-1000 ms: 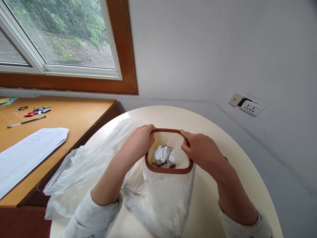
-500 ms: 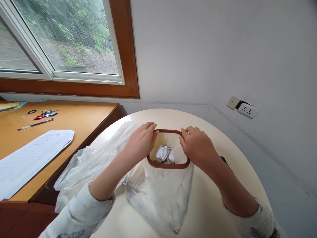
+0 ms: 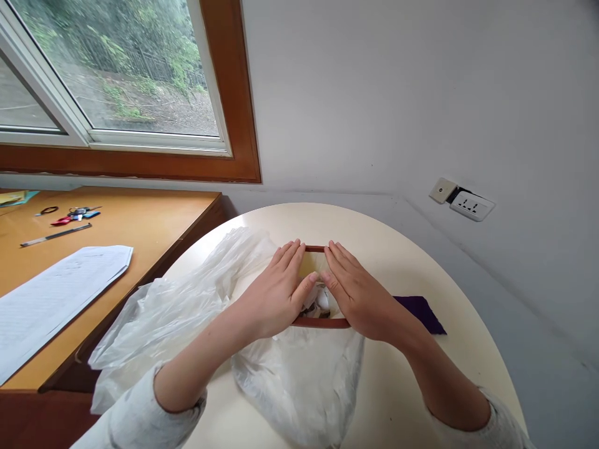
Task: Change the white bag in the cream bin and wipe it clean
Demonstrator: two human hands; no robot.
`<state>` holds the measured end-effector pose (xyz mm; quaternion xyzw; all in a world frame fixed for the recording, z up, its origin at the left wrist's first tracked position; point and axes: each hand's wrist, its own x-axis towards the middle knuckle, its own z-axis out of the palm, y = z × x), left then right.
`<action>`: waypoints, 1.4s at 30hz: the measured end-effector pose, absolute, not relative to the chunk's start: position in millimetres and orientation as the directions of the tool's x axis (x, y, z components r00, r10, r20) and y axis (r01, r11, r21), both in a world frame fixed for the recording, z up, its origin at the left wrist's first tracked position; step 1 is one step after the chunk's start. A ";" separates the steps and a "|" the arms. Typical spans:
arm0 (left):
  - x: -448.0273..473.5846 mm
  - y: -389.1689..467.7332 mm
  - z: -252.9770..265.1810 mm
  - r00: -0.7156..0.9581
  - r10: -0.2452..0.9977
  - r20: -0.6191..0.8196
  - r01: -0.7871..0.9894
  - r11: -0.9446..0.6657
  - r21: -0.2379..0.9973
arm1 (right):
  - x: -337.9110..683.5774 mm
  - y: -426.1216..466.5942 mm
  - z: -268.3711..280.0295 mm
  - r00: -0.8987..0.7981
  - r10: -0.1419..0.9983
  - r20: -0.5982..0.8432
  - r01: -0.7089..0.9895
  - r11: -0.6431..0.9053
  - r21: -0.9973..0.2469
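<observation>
A small trash bin with a brown rim (image 3: pixel 321 323) stands on the round table, and crumpled white paper (image 3: pixel 322 298) shows inside it. Over the bin's outside hangs a translucent plastic bag (image 3: pixel 304 380), its bottom bunched toward me. My left hand (image 3: pixel 283 290) lies flat across the left side of the rim, fingers stretched forward. Mirroring it, my right hand (image 3: pixel 358 287) rests flat on the right side, fingers straight. Both thumbs point inward over the opening, close to each other but apart. The palms cover the rim's two sides.
Another crumpled clear plastic bag (image 3: pixel 187 305) spreads over the left of the cream round table (image 3: pixel 397 386). A dark purple cloth (image 3: pixel 421 313) lies at right. The wooden desk (image 3: pixel 154 218) holds papers (image 3: pixel 65 293), a pen (image 3: pixel 56 235) and keys (image 3: pixel 79 213). A wall socket (image 3: pixel 472 204) is behind.
Both hands have shifted from gripping the rim's sides to lying flat over them, closer together. The purple cloth shows more from behind the right forearm.
</observation>
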<state>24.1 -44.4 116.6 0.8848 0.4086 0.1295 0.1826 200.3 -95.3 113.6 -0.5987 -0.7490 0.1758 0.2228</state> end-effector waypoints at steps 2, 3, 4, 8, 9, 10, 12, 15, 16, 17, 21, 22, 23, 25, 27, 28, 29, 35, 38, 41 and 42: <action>24.6 -43.8 114.4 0.629 0.770 0.106 0.664 -0.604 0.441 | 199.7 -93.5 113.5 -0.185 0.975 0.119 0.821 0.220 -0.526; 25.1 -43.5 113.3 0.627 0.771 0.114 0.659 -0.602 0.451 | 199.2 -92.5 113.5 -0.186 0.975 0.118 0.824 0.221 -0.521; 25.5 -43.5 112.4 0.621 0.775 0.117 0.655 -0.595 0.466 | 198.7 -91.7 113.6 -0.188 0.975 0.115 0.828 0.221 -0.516; 21.3 -50.4 113.0 0.528 0.804 0.273 0.602 -0.581 0.548 | 197.3 -97.4 117.1 -0.151 0.970 0.191 0.838 0.229 -0.495; 17.3 -54.6 113.4 0.488 0.791 0.368 0.564 -0.608 0.559 | 197.3 -102.5 118.5 -0.129 0.958 0.257 0.839 0.243 -0.486; 11.9 -59.9 112.9 0.442 0.765 0.468 0.518 -0.643 0.563 | 197.6 -109.1 119.7 -0.111 0.937 0.331 0.840 0.266 -0.472; -1.8 -72.5 107.9 0.352 0.702 0.619 0.429 -0.709 0.560 | 198.6 -124.4 120.5 -0.110 0.886 0.450 0.846 0.321 -0.425; -22.4 -90.5 87.3 0.312 0.662 0.681 0.361 -0.746 0.560 | 200.2 -143.3 114.7 -0.196 0.845 0.498 0.866 0.387 -0.316; -27.3 -95.0 77.9 0.335 0.653 0.679 0.358 -0.755 0.550 | 200.4 -146.7 110.8 -0.228 0.838 0.495 0.872 0.402 -0.279; -30.5 -98.4 68.0 0.352 0.649 0.674 0.360 -0.759 0.543 | 200.3 -148.5 106.4 -0.254 0.834 0.490 0.875 0.414 -0.251; -28.7 -103.9 35.4 0.378 0.666 0.643 0.364 -0.746 0.558 | 198.0 -142.0 88.9 -0.300 0.824 0.481 0.865 0.448 -0.227; -26.0 -104.3 30.8 0.381 0.679 0.628 0.362 -0.734 0.574 | 197.2 -137.9 85.7 -0.299 0.818 0.490 0.861 0.453 -0.232; -23.3 -104.6 27.7 0.389 0.695 0.605 0.360 -0.719 0.595 | 196.4 -132.8 82.9 -0.296 0.813 0.502 0.857 0.458 -0.236; -19.0 -105.6 25.2 0.422 0.734 0.533 0.364 -0.675 0.642 | 195.4 -119.4 78.8 -0.284 0.801 0.527 0.853 0.462 -0.243; -16.7 -106.7 25.1 0.473 0.771 0.426 0.392 -0.617 0.682 | 195.3 -101.3 75.7 -0.269 0.796 0.543 0.852 0.460 -0.252; -16.3 -107.1 24.8 0.496 0.786 0.369 0.413 -0.588 0.696 | 195.7 -90.4 74.3 -0.267 0.795 0.545 0.850 0.461 -0.256; -16.1 -107.3 24.0 0.518 0.796 0.314 0.437 -0.561 0.703 | 196.3 -78.6 73.0 -0.267 0.794 0.546 0.847 0.464 -0.261; -15.8 -102.6 6.2 0.618 0.770 0.158 0.554 -0.569 0.607 | 200.6 -5.3 67.8 -0.288 0.820 0.495 0.819 0.479 -0.315; -14.5 -100.0 -2.1 0.652 0.746 0.137 0.592 -0.614 0.522 | 199.1 19.3 69.7 -0.283 0.843 0.458 0.823 0.459 -0.334; -13.2 -99.5 -5.4 0.664 0.740 0.112 0.626 -0.631 0.458 | 195.6 29.8 74.5 -0.270 0.859 0.434 0.834 0.434 -0.341; -13.0 -99.6 -5.6 0.664 0.740 0.108 0.634 -0.634 0.442 | 194.9 29.6 76.0 -0.277 0.859 0.430 0.832 0.438 -0.340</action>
